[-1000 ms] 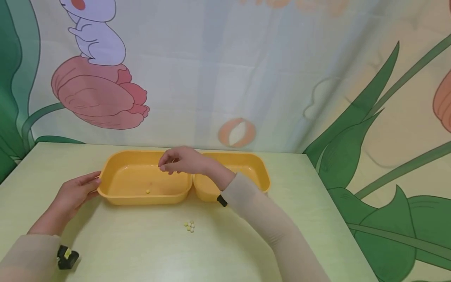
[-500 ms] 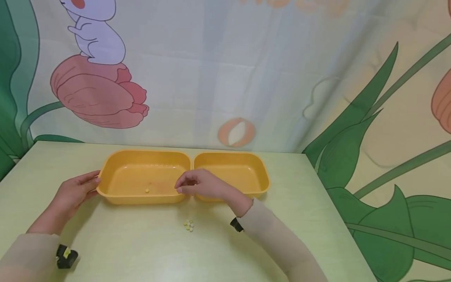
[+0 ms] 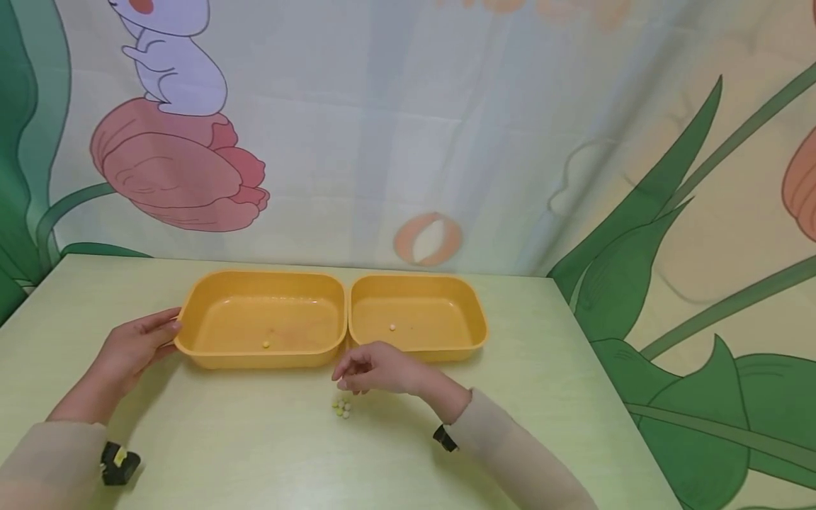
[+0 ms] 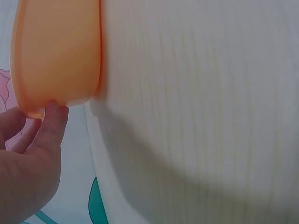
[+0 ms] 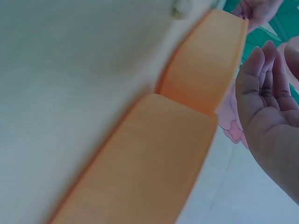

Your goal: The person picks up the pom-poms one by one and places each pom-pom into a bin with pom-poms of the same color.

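Observation:
My left hand (image 3: 137, 347) grips the left end of a yellow plastic tray (image 3: 261, 360), its fingertips at the rim and outer wall in the left wrist view. One small yellow ball (image 3: 265, 345) lies in this tray. My right hand (image 3: 382, 370) hovers just behind a cluster of small round white and pale yellow balls (image 3: 342, 408) on the table. Its fingers are loosely bent, and the right wrist view shows nothing in the palm (image 5: 275, 121). A second yellow tray (image 3: 423, 354) stands end to end with the first and holds one small white ball (image 3: 392, 327).
Both trays stand near the back edge of the pale table (image 3: 255, 453). Behind them hangs a printed curtain (image 3: 357, 156) with flowers and a white animal. A black strap piece (image 3: 119, 464) sits at the left wrist, another (image 3: 445, 438) at the right.
My right hand has come from above the left tray toward the front and slightly right, down to the small balls. The white ball in the right tray is now uncovered. My left hand stays put.

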{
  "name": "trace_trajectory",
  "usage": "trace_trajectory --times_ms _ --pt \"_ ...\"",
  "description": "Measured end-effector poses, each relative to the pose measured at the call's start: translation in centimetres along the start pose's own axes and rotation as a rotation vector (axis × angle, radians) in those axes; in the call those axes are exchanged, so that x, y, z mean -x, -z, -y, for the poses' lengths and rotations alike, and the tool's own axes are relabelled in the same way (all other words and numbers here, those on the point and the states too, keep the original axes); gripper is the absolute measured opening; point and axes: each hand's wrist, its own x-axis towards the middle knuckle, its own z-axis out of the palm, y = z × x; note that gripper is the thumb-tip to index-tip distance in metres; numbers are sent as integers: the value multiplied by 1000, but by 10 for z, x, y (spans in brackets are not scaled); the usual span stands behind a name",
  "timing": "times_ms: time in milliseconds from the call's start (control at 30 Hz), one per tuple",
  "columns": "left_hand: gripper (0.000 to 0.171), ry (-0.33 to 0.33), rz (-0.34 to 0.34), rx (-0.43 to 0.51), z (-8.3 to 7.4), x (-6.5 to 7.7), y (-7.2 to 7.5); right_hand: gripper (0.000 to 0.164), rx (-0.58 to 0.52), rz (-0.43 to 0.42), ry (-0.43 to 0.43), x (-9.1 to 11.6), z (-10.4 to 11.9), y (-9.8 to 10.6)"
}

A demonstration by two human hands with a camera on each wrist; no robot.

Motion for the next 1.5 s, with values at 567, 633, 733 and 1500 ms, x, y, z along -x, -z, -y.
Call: trace_trajectory --times_ms 567,633,733,1500 --pt "62 0 2 -8 -1 2 -1 19 73 47 -79 4 -25 -19" --pt "62 -9 5 -2 -1 2 -1 19 79 42 -91 3 -25 -20" --pt "62 -10 3 0 -1 2 -1 18 71 40 -112 3 -26 -23" --pt "63 7 1 -9 -1 0 0 13 214 -20 -155 -4 -35 -35"
